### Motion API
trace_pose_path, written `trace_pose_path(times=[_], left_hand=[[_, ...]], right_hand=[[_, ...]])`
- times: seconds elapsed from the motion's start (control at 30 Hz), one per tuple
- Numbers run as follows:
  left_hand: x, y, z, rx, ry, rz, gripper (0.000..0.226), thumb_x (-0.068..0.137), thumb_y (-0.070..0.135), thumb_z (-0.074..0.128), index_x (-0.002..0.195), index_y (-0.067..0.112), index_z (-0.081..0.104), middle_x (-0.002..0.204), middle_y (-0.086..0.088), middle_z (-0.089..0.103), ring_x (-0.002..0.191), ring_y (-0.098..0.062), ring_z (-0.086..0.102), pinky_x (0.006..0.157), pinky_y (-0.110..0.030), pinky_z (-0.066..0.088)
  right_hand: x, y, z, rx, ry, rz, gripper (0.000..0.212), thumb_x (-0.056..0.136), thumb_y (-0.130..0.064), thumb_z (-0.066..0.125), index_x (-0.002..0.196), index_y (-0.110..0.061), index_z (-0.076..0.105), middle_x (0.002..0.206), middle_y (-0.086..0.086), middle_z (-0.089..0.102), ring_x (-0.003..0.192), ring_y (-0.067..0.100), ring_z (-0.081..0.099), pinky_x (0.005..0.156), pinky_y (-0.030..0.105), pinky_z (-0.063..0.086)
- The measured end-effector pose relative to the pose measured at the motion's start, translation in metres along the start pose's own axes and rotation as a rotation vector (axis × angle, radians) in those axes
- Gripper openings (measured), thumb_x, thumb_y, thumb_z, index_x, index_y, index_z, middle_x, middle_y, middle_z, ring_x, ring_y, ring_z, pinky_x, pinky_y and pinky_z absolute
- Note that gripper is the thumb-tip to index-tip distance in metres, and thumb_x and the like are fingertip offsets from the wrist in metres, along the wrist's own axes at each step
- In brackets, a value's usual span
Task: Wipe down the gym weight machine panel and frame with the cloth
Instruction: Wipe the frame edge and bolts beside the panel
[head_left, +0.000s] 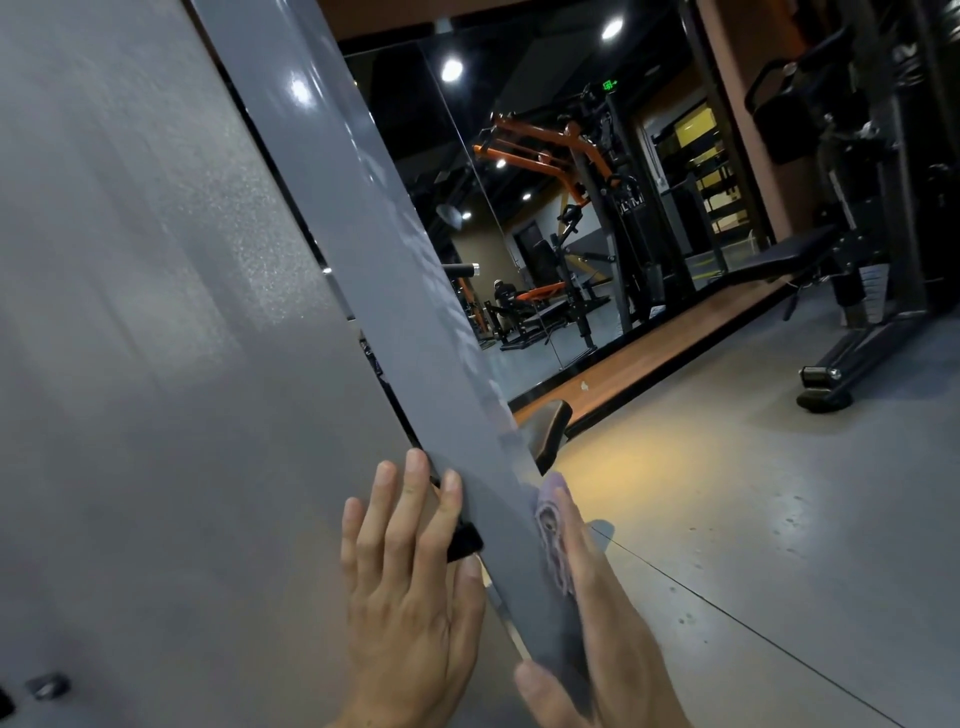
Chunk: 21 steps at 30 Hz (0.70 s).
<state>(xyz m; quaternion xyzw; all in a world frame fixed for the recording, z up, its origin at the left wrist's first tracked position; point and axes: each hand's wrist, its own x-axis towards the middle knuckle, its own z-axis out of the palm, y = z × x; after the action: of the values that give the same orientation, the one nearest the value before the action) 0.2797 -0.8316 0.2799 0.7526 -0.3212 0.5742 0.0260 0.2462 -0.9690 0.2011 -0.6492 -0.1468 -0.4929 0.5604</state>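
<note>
Wall mirror (519, 156) — black bench (800, 254) beside it

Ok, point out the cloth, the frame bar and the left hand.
cloth (551, 525), head view, purple fold against the bar's right edge.
frame bar (395, 270), head view, mid flat face.
left hand (410, 587), head view, back of hand.

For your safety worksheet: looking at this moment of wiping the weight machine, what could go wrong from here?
1. The left hand lies flat with fingertips at the gap between panel and frame post; they might get pinched.
2. The cloth is only partly visible under the right hand on the post's far side, so it may slip or miss spots.
</note>
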Motion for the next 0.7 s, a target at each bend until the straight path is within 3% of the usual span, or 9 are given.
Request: trace_pose_path(times=[0.1,0.23,0.3,0.4,0.57,0.7], left_hand=[[0.001,-0.001,0.001,0.019,0.005,-0.002,0.051,0.107,0.037,0.029,0.156,0.023,0.029,0.170,0.002,0.017,0.157,-0.024,0.016,0.127,-0.046,0.009],[0.000,0.000,0.000,0.014,-0.002,0.018,0.056,0.108,0.041,0.025,0.161,0.022,0.021,0.171,0.002,0.011,0.158,-0.024,0.011,0.128,-0.044,0.005],[-0.001,-0.002,0.001,0.028,-0.002,0.032,0.058,0.108,0.040,0.027,0.162,0.020,0.020,0.171,0.001,0.010,0.158,-0.026,0.011,0.128,-0.045,0.006],[-0.001,-0.002,0.004,0.029,0.024,0.017,0.055,0.105,0.036,0.033,0.158,0.022,0.026,0.170,0.001,0.015,0.157,-0.026,0.016,0.127,-0.047,0.010],[-0.001,-0.001,0.003,0.021,0.031,0.022,0.062,0.095,0.028,0.044,0.156,0.024,0.029,0.170,0.003,0.016,0.156,-0.025,0.018,0.127,-0.048,0.011],[-0.002,-0.002,0.003,0.024,0.028,0.010,0.057,0.101,0.032,0.038,0.157,0.023,0.028,0.170,0.001,0.015,0.157,-0.026,0.017,0.127,-0.047,0.010]], right_hand=[[0.023,-0.016,-0.001,0.027,-0.098,-0.073,0.098,0.090,-0.064,0.055,0.165,-0.020,0.010,0.171,-0.005,0.018,0.156,0.020,0.024,0.115,0.052,0.041],[0.073,-0.054,-0.003,0.064,-0.220,-0.152,0.097,0.095,-0.064,0.049,0.163,-0.019,-0.003,0.172,-0.009,0.000,0.158,0.012,-0.001,0.126,0.047,0.020],[0.082,-0.056,-0.007,0.072,-0.252,-0.199,0.096,0.096,-0.062,0.049,0.163,-0.017,-0.003,0.172,-0.007,-0.002,0.159,0.013,-0.001,0.126,0.048,0.020],[0.062,-0.032,-0.004,0.094,-0.211,-0.247,0.094,0.094,-0.039,0.061,0.162,-0.006,0.005,0.172,0.004,0.005,0.159,0.026,0.008,0.124,0.053,0.027],[0.025,-0.004,0.005,0.068,-0.077,-0.136,0.095,0.093,-0.064,0.051,0.164,-0.013,0.011,0.170,0.008,0.017,0.156,0.030,0.022,0.115,0.060,0.038],[0.055,-0.031,-0.005,0.092,-0.164,-0.204,0.094,0.093,-0.045,0.058,0.162,-0.003,0.009,0.171,0.006,0.012,0.158,0.028,0.014,0.120,0.056,0.033]])
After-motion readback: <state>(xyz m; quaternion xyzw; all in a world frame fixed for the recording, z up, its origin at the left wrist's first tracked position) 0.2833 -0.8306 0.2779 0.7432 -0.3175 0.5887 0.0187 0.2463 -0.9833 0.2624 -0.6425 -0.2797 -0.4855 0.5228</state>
